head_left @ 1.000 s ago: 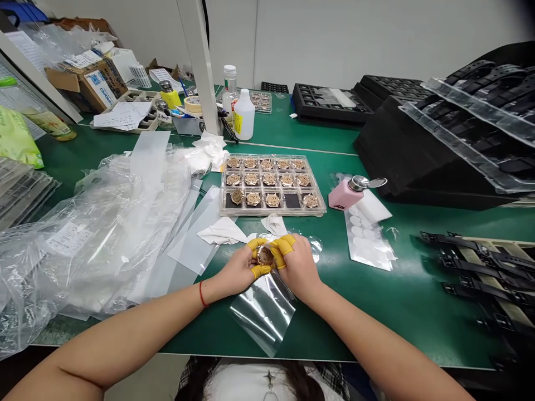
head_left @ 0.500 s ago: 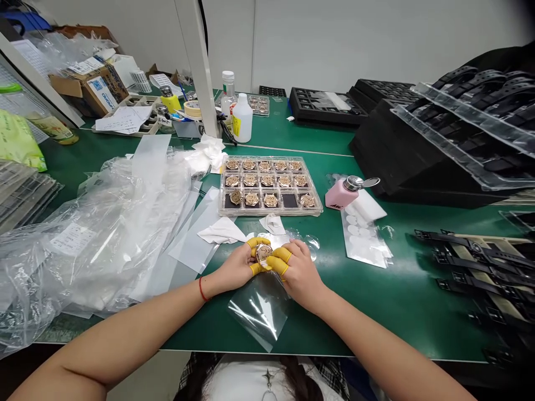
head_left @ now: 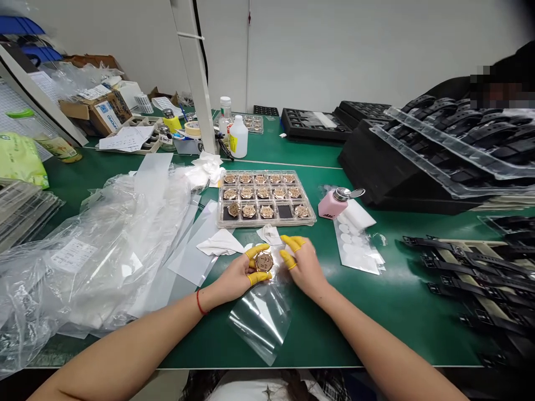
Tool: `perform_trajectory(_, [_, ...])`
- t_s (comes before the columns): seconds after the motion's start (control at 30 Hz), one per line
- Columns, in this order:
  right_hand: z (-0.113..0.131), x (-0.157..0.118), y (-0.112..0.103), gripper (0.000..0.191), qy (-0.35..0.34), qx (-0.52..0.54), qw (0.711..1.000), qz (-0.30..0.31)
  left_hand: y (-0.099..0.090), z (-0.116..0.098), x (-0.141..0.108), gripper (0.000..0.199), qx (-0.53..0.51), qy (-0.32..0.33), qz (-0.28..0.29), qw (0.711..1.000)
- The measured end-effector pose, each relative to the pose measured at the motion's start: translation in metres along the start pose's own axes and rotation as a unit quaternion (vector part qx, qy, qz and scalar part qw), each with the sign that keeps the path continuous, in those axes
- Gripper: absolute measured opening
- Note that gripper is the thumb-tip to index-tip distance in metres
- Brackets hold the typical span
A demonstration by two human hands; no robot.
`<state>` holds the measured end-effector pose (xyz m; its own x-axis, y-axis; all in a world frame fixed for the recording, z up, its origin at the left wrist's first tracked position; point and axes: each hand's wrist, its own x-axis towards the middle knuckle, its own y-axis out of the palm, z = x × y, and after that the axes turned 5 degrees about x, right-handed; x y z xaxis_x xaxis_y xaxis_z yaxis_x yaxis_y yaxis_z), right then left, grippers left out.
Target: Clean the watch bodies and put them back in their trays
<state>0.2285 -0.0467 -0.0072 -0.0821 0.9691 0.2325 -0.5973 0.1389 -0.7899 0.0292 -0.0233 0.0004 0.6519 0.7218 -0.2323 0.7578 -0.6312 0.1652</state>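
Note:
My left hand (head_left: 240, 273), with yellow finger covers on its fingertips, is closed around a rose-gold watch case (head_left: 263, 261) held by the rim with its engraved back up. My right hand (head_left: 303, 264), also in yellow finger covers, is just right of the watch case and apart from it. Its thumb and fingers are spread, with nothing visible between them. Clear plastic film (head_left: 263, 320) lies below the hands. A crumpled white wipe (head_left: 268, 234) sits above them, and a larger white cloth (head_left: 220, 243) lies to the left.
Behind the hands stands a clear tray (head_left: 267, 223) of several similar watch cases. A pink pump bottle (head_left: 332, 205) and a sheet of round stickers (head_left: 355, 245) are to its right. Plastic bags (head_left: 112, 245) cover the left side; black watch straps (head_left: 463, 278) lie at right.
My right hand has moved off the watch case to the right, and its fingers have spread. The watch case stays in my left hand, its back now more exposed. The camera view has tilted up slightly.

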Motion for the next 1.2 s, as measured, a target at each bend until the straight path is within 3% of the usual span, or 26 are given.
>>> perform_trajectory(0.1, [0.025,0.011,0.007,0.034,-0.064,0.085,0.994,0.037,-0.001,-0.001,-0.001,0.080,0.000,0.012,0.007,1.000])
perform_trajectory(0.17, [0.026,0.033,0.003,0.031,-0.033,0.077,0.996,0.004,-0.003,0.000,-0.001,0.088,0.020,0.013,-0.011,1.000])
perform_trajectory(0.27, [0.003,0.080,-0.013,0.031,0.037,0.024,0.996,-0.079,-0.006,0.000,-0.002,0.093,0.038,0.005,-0.025,0.999])
perform_trajectory(0.37, [-0.023,0.114,-0.022,0.028,0.059,-0.026,0.993,-0.097,-0.007,0.000,-0.002,0.087,0.033,0.001,-0.019,0.999])
perform_trajectory(0.47, [-0.029,0.125,-0.016,0.022,0.041,-0.065,0.993,-0.093,-0.007,0.003,-0.001,0.075,0.026,0.005,-0.011,1.000])
perform_trajectory(0.67, [-0.008,0.133,0.006,0.007,-0.005,-0.044,0.999,-0.030,-0.010,0.007,0.001,0.070,0.024,0.001,-0.016,1.000])
perform_trajectory(0.77, [0.003,0.129,0.006,0.003,0.013,-0.002,1.000,-0.027,-0.010,0.006,0.002,0.073,0.016,0.011,-0.041,0.999])
perform_trajectory(0.9, [0.025,0.092,0.000,0.010,0.021,0.078,0.997,-0.017,-0.011,0.007,0.004,0.082,-0.015,0.021,-0.089,0.996])
perform_trajectory(1.0, [0.038,0.056,0.001,0.027,0.051,0.235,0.968,0.066,-0.011,0.008,0.003,0.087,-0.037,0.055,-0.053,0.996])
perform_trajectory(1.07, [0.037,0.041,0.006,0.029,0.068,0.312,0.940,0.121,-0.010,0.006,0.001,0.076,-0.050,0.069,-0.023,0.996])
perform_trajectory(1.13, [0.029,0.039,0.010,0.022,0.058,0.271,0.955,0.103,-0.009,0.000,-0.001,0.061,-0.058,0.064,-0.020,0.996])
perform_trajectory(1.2, [0.015,0.045,0.013,0.018,0.043,0.182,0.982,0.040,-0.008,-0.006,-0.002,0.055,-0.051,0.050,-0.036,0.997])
